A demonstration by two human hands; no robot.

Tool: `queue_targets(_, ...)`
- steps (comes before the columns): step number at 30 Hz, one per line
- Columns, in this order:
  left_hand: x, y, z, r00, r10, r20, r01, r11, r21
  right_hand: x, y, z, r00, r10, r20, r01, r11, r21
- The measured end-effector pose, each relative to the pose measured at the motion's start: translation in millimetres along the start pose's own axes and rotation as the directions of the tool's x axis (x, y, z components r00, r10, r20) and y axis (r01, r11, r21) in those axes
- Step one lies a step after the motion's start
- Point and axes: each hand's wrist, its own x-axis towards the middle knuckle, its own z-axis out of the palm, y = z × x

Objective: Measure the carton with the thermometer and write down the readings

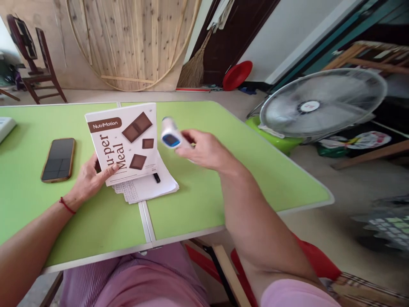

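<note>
My left hand (91,177) grips the lower left edge of a white box (111,115) printed "NutriMotion" with brown chocolate squares, its thumb on the front. The box is held upright and slightly tilted above the table. In my right hand (206,149) is a white handheld infrared thermometer (171,132) with a blue-framed screen, a little to the right of the box. Its handle is mostly hidden by my fingers. Beneath the box lies a stack of paper (162,189), partly covered with handwriting. A black pen (156,178) shows on the sheets, partly hidden by the box.
A phone (58,160) lies on the green folding table (191,213), left of the box. A white object (5,127) sits at the table's far left edge. Beyond the right edge stands a large fan (322,104). A wooden chair (44,72) is at the back left.
</note>
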Motion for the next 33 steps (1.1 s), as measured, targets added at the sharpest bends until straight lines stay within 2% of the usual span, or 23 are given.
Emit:
queue_targets(1, 0.4, 0.0, 0.1, 1.000, 0.010, 0.008, -0.010, 1.000, -0.004, -6.3, -8.0, 1.0, 0.997, -0.032, -0.064, 0.044, 0.979, 0.197)
queue_targets(2, 0.8, 0.3, 0.3, 1.000, 0.020, 0.013, -0.020, 1.000, -0.005, -14.4, -17.0, 4.0, 0.995, -0.067, -0.079, 0.092, 0.917, 0.388)
queue_targets(3, 1.2, 0.7, 0.5, 0.999, 0.030, 0.015, -0.030, 1.000, -0.006, -24.1, -26.2, 9.1, 0.994, -0.104, -0.036, 0.107, 0.829, 0.548)
queue_targets(5, 2.4, 1.4, 1.1, 0.999, 0.041, 0.012, -0.041, 0.999, -0.013, -45.9, -42.1, 25.2, 0.985, -0.157, 0.073, 0.057, 0.690, 0.721)
queue_targets(6, 3.1, 1.5, 1.3, 0.999, 0.041, 0.015, -0.041, 0.999, -0.023, -56.9, -47.4, 35.4, 0.975, -0.176, 0.134, 0.014, 0.655, 0.756)
queue_targets(9, 5.2, 0.7, 2.2, 0.998, 0.051, 0.041, -0.049, 0.998, -0.050, -82.6, -49.7, 67.0, 0.943, -0.115, 0.311, -0.167, 0.645, 0.745)
queue_targets(13, 6.4, -1.0, 3.2, 0.996, 0.077, 0.048, -0.074, 0.995, -0.060, -91.6, -36.0, 94.0, 0.949, 0.049, 0.310, -0.265, 0.653, 0.709)
queue_targets(18, 7.1, -2.0, 4.0, 0.996, 0.068, 0.054, -0.064, 0.995, -0.079, -86.2, -25.5, 103.7, 0.969, 0.077, 0.234, -0.222, 0.688, 0.691)
queue_targets(24, 8.1, -1.5, 3.9, 0.995, 0.081, 0.065, -0.076, 0.994, -0.073, -87.1, -23.9, 106.2, 0.954, 0.122, 0.272, -0.283, 0.663, 0.693)
queue_targets(30, 7.7, -1.4, 2.4, 0.994, 0.087, 0.061, -0.083, 0.995, -0.060, -87.0, -23.7, 107.2, 0.973, 0.083, 0.216, -0.211, 0.696, 0.686)
queue_targets(33, 7.6, -1.7, 2.4, 0.994, 0.091, 0.059, -0.088, 0.995, -0.056, -87.7, -21.5, 109.0, 0.971, 0.098, 0.217, -0.224, 0.690, 0.688)
